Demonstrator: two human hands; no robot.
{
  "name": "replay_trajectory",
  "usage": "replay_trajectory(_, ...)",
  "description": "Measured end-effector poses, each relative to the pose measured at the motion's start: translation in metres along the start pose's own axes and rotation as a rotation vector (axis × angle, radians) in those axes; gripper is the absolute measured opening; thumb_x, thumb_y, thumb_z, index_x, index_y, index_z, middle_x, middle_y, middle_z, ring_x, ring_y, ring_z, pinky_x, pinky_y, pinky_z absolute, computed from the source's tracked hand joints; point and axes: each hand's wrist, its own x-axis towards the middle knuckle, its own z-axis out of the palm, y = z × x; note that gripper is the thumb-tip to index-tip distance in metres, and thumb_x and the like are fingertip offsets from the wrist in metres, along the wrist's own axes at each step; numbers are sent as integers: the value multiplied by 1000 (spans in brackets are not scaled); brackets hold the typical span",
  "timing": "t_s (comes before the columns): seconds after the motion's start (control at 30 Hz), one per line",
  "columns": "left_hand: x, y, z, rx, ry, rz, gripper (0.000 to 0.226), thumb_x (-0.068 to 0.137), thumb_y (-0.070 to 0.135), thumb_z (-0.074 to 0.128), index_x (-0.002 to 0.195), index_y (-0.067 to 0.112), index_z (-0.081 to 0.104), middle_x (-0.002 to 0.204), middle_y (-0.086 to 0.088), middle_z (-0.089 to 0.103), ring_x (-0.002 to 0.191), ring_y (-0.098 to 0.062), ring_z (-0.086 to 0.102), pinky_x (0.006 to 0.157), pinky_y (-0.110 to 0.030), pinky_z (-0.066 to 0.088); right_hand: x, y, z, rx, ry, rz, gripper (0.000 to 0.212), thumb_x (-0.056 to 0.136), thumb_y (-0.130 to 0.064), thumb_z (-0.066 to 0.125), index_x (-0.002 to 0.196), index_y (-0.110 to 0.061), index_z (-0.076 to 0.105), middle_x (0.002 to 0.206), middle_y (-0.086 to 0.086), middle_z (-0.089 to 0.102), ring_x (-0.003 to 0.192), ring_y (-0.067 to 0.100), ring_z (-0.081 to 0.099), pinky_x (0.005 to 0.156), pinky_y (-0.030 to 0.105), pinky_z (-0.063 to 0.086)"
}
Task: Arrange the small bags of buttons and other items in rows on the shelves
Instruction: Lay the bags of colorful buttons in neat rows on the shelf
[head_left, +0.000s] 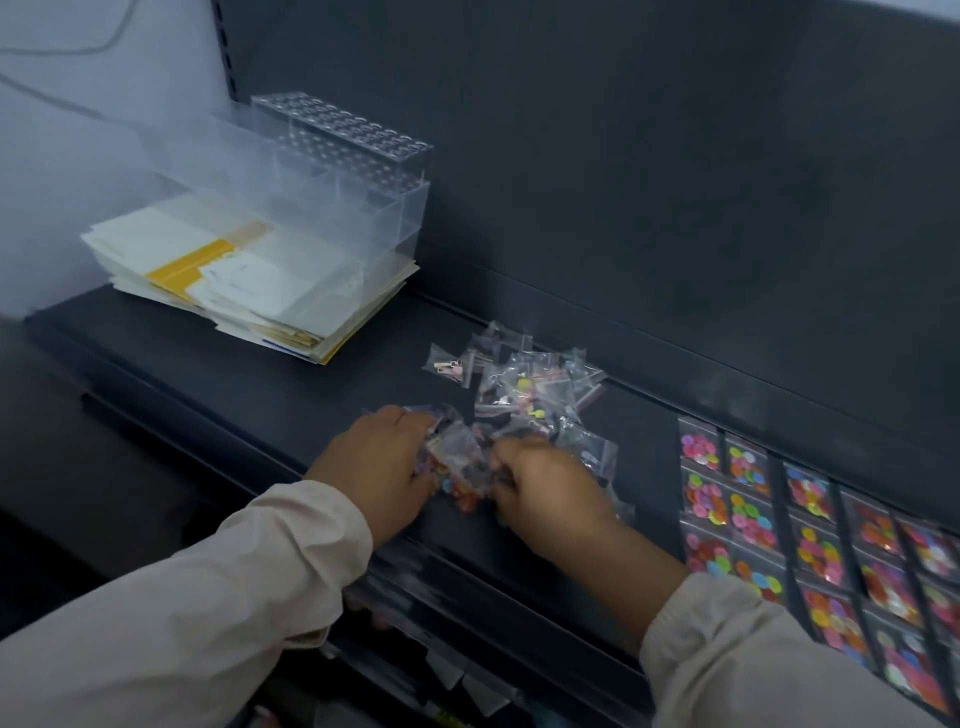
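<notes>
On the dark shelf (208, 374), beyond a stack of papers (228, 275) under a clear plastic rack (353, 171), lies a loose heap of small bags (535, 384) — crinkled, see-through, with coloured bits inside. At its near edge the left hand (384, 467) and right hand (550, 488) each curl round a clutch of bags (457, 457) between them, though blur smears the fingers. Rightward, flat button bags (779, 525) lie in neat rows — the last cut off by the frame.
</notes>
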Motion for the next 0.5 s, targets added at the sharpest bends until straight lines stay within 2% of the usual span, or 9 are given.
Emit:
replay_trajectory(0.03,3,-1,0,-7,-6,5,56,88,33,54,140,28,34,132,-2,46,120,-23,46,97,-32,41,3,1,-1,31,19,10,3,86,-20,55,89,-18,55,98,3,54,88,22,54,70,27,39)
replay_trajectory(0.13,11,-1,0,-33,-9,-5,54,86,34,57,137,29,39,129,-1,49,117,-22,49,95,-31,41,13,8,-4,109,109,57,9,86,-14,52,78,-18,52,87,0,54,79,19,52,64,26,37)
replay_trajectory(0.23,17,-3,3,-41,3,-23,44,85,36,58,126,25,46,122,0,53,110,-20,53,88,-30,44,25,11,-11,234,251,167,5,88,-14,53,90,-18,55,94,-1,52,81,16,53,63,22,38)
replay_trajectory(0.3,21,-4,6,-40,-11,-27,38,85,38,58,119,23,50,119,-1,56,106,-22,56,85,-31,45,29,11,-15,327,322,205,22,89,-15,56,111,-20,55,109,-5,46,91,14,55,77,20,42)
replay_trajectory(0.37,25,-5,7,-38,-23,-28,35,84,38,59,114,23,51,117,0,57,105,-22,57,84,-31,45,27,10,-16,358,352,149,32,88,-13,57,119,-21,54,118,-7,43,94,10,54,85,18,44)
replay_trajectory(0.43,27,-4,8,-46,-24,-22,28,84,38,58,107,23,52,115,0,58,103,-21,57,82,-30,45,19,4,-12,289,328,-3,19,87,-12,59,104,-20,59,107,-6,47,86,8,52,74,12,42)
replay_trajectory(0.5,29,-4,9,-56,-27,-7,23,84,38,58,100,23,52,112,1,59,101,-20,57,80,-30,45,13,1,-3,149,244,-145,8,83,-19,62,92,-18,62,95,-4,50,84,12,50,70,20,43)
